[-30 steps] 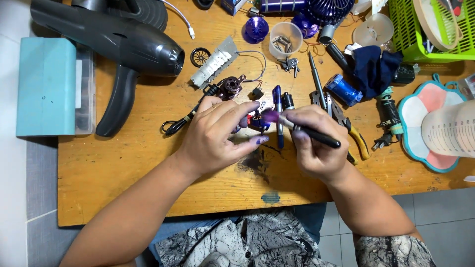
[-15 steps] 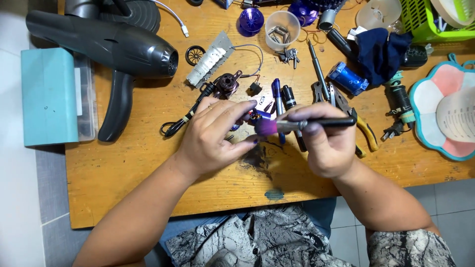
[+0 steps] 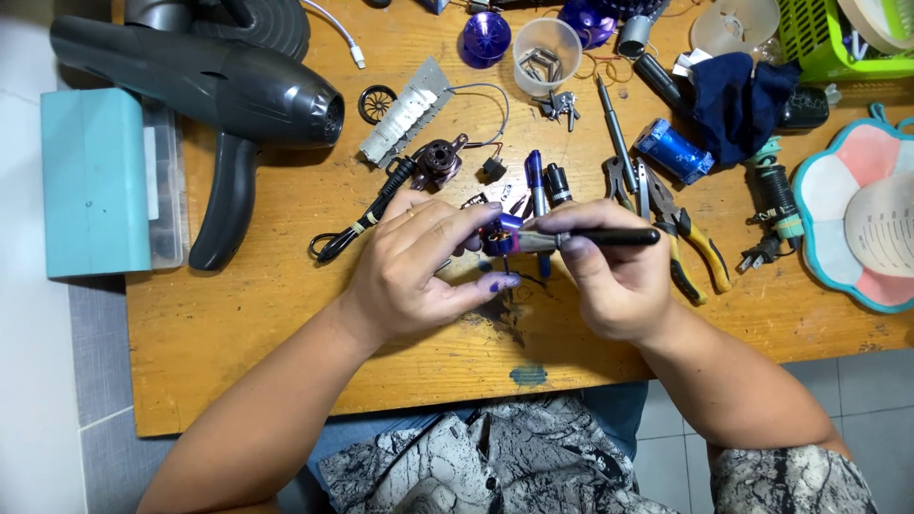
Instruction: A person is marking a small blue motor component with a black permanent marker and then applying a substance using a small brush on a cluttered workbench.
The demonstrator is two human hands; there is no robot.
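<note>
My left hand (image 3: 424,266) grips a small purple motor (image 3: 502,236) between thumb and fingers, just above the wooden table (image 3: 286,314). My right hand (image 3: 609,271) holds a black-handled screwdriver (image 3: 609,237) level, its metal tip touching the motor's right side. Both hands meet over the middle of the table. Under them lie a blue pen (image 3: 536,181) and small dark parts.
A black hair dryer (image 3: 219,95) lies at the back left beside a teal box (image 3: 95,181). A second motor with black cable (image 3: 438,162), pliers (image 3: 681,224), a blue battery (image 3: 671,150), a cup of screws (image 3: 545,55) and a green basket (image 3: 838,38) crowd the back.
The screwdriver swung from a downward slant to level, its tip now at the motor. Both hands stayed close together over the table's middle.
</note>
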